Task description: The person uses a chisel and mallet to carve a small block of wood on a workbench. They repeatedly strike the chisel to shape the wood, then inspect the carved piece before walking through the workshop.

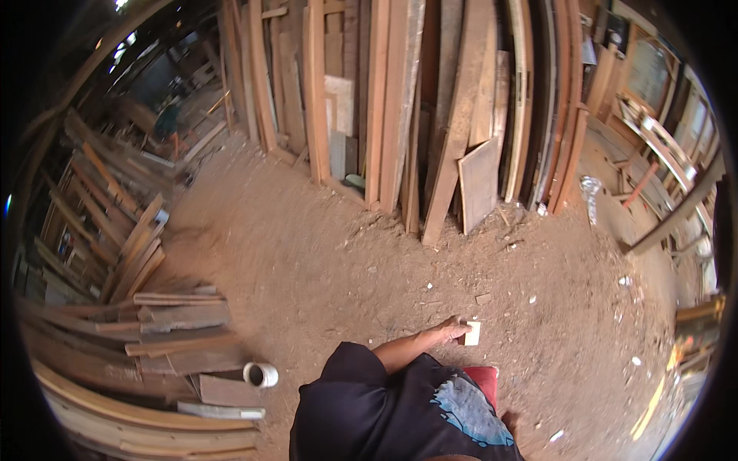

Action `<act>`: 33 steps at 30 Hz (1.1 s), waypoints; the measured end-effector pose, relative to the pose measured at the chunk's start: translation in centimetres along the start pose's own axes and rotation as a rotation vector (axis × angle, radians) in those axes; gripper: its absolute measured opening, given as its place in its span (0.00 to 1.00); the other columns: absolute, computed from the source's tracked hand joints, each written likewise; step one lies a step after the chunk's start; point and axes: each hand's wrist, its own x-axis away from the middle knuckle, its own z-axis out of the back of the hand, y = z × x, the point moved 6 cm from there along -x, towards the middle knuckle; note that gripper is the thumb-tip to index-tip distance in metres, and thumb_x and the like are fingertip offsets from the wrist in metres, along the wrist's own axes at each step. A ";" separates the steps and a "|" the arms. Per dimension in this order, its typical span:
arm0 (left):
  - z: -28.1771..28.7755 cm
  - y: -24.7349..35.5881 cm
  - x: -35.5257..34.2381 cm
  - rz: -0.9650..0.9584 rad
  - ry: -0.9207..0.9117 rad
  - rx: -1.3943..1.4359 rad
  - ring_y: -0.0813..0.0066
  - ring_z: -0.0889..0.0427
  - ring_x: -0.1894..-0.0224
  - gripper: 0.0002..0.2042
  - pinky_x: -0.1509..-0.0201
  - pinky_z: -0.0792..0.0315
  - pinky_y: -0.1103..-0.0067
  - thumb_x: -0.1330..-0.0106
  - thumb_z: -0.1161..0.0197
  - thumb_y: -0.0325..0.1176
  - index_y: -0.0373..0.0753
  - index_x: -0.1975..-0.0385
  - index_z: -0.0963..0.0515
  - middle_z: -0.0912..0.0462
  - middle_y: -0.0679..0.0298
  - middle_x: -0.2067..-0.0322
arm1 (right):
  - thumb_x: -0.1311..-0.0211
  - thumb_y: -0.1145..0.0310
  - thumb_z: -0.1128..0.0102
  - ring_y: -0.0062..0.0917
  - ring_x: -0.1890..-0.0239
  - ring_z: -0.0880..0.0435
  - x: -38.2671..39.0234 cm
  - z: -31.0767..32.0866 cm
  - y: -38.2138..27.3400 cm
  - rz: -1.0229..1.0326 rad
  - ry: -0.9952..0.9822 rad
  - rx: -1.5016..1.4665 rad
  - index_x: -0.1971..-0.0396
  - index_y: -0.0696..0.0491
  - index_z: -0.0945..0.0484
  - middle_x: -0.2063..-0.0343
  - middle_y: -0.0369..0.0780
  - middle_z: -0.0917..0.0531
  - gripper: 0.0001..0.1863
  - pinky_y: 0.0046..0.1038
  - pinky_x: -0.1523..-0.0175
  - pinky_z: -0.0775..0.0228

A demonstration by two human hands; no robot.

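Note:
My left hand [453,330] reaches forward over the dirt floor from a black sleeve. Its fingers are closed on a small pale yellow rectangular piece [473,333], which juts out past the fingertips. Whether this is wood, card or something else does not show. Below the hand, a patch of red cloth [483,384] shows beside my black shirt with a light blue print. A bit of skin appears at the shirt's right edge, too little to tell what part it is. No clear view of my right hand is given.
Tall boards and planks [461,115] lean upright across the far side, with a small square panel [480,184] against them. Stacked planks [184,338] lie at left, beside a white cylindrical container [260,375]. Wooden frames stand at far right. Scraps litter the dirt floor [346,261].

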 end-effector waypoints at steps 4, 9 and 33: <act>2.0 1.9 -7.1 0.031 0.206 0.216 0.64 0.18 0.56 0.26 0.62 0.21 0.67 0.36 0.32 0.45 0.38 0.44 0.28 0.18 0.58 0.57 | 0.38 0.60 0.44 0.28 0.79 0.20 -10.3 0.7 1.2 -0.258 -0.376 -0.414 0.79 0.50 0.19 0.80 0.39 0.17 0.13 0.34 0.73 0.29; 2.3 4.8 -13.2 0.104 0.311 0.509 0.64 0.19 0.55 0.21 0.56 0.21 0.66 0.37 0.31 0.46 0.43 0.49 0.24 0.18 0.59 0.57 | 0.39 0.59 0.43 0.27 0.80 0.19 -29.3 10.2 6.1 -0.135 -0.467 -0.328 0.80 0.49 0.17 0.79 0.38 0.16 0.14 0.32 0.73 0.27; -9.8 43.1 -58.8 0.153 -0.084 0.185 0.71 0.17 0.58 0.17 0.59 0.23 0.68 0.33 0.34 0.46 0.46 0.50 0.25 0.16 0.66 0.60 | 0.43 0.60 0.36 0.25 0.75 0.17 -60.7 28.3 19.7 -0.180 -0.199 -0.539 0.79 0.48 0.20 0.79 0.34 0.18 0.10 0.34 0.70 0.26</act>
